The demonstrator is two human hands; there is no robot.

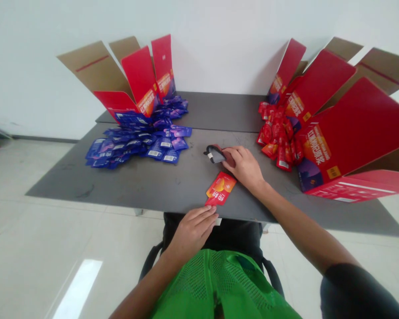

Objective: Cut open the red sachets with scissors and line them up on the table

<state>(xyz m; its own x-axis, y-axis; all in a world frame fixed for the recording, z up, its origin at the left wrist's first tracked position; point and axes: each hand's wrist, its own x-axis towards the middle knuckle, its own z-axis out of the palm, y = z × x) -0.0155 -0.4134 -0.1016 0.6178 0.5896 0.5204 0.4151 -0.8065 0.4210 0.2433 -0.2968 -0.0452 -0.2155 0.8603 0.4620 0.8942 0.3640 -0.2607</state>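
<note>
My right hand [245, 168] lies on the grey table [173, 186] and is closed over a small dark handheld tool [214, 154] with a white patch, whose exact kind I cannot tell. My left hand [193, 232] rests at the table's front edge with its fingers extended. Its fingertips are at the lower end of a flat red-and-orange sachet [221, 188], which lies between my hands. A small white tag [218, 221] shows just past those fingertips.
A heap of blue sachets [136, 137] lies at the far left before an open red-and-kraft carton [141, 75]. A heap of red sachets [275, 133] lies at the right beside a larger open red carton [349, 128]. A white wall stands behind the table.
</note>
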